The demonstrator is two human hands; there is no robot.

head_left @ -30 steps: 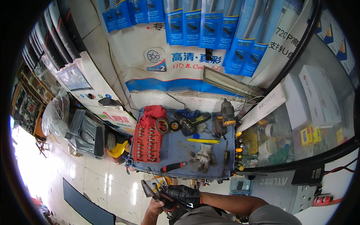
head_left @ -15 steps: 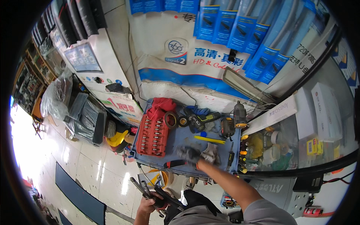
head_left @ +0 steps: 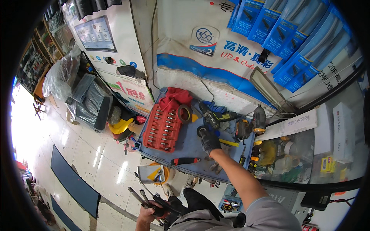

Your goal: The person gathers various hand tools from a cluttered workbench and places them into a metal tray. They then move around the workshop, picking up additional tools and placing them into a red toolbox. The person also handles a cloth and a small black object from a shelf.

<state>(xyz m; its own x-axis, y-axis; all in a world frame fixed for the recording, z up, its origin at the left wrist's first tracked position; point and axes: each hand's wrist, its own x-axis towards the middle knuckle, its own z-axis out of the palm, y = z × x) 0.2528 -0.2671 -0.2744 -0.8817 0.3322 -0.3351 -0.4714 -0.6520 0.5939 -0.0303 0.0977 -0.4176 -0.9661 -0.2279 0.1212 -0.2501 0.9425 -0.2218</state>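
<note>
In the head view, the right hand (head_left: 211, 144), gloved, reaches over the blue tray (head_left: 192, 149) to the right of the red socket case (head_left: 162, 130), fingers pinching a small dark tape roll (head_left: 201, 131). On the person's side of the case, the bare left hand (head_left: 147, 214) wraps around a bundle of dark tubes (head_left: 156, 208). A larger tape roll (head_left: 179, 116) touches the case's right edge; a red-and-black tool (head_left: 185, 161) lies nearer the person than the case.
</note>
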